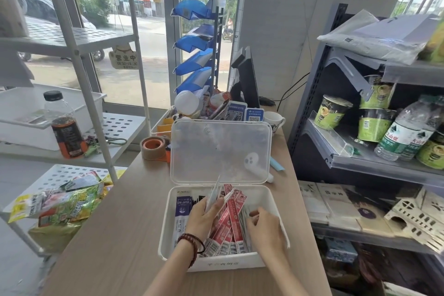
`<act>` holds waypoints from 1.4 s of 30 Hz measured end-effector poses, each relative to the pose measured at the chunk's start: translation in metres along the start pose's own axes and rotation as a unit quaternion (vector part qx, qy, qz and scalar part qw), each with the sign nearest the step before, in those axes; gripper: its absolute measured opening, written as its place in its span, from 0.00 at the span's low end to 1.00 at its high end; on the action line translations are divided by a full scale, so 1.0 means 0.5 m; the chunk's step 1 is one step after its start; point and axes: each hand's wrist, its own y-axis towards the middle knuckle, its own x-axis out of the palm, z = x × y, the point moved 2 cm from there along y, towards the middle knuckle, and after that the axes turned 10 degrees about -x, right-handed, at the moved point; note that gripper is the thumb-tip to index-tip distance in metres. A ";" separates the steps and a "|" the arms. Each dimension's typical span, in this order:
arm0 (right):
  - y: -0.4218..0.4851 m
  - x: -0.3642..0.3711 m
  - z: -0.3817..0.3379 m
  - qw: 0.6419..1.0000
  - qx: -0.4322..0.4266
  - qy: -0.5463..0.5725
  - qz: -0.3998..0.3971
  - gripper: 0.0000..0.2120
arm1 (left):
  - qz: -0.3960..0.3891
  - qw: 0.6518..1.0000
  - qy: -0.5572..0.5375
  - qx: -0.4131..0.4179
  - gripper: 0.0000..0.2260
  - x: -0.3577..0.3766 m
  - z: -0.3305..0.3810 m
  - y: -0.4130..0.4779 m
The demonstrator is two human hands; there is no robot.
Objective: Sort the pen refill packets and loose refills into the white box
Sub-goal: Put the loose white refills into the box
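— What's sitting in the white box [240, 265]?
— Red packets [230, 223] are lying mid-box, blue packets [182, 211] left, loose refills [244, 222] right.
— Hands?
— Left hand [204, 217] is gripping pale packets [213, 196] over the box; right hand [265, 226] is curling onto the refills, hold unclear

Bench: pale wood-grain bench [115, 235].
Box: white plastic box [223, 265], clear lid raised, directly under the fingers [252, 215].
Tape: brown tape roll [153, 148], beyond the fingers, leftward.
Mug: white ceramic mug [274, 120], far beyond, rightward.
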 end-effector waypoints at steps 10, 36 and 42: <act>-0.017 -0.025 -0.029 0.975 -0.201 0.086 0.031 0.20 | -0.034 0.998 0.017 0.039 0.08 0.012 0.004 -0.004; 0.000 -0.017 -0.011 0.996 -0.003 0.077 0.040 0.08 | 0.080 0.995 0.048 0.044 0.18 -0.002 0.004 0.003; 0.001 -0.016 -0.017 0.999 -0.001 0.044 -0.022 0.09 | 0.096 0.993 0.061 0.042 0.13 -0.007 0.003 0.005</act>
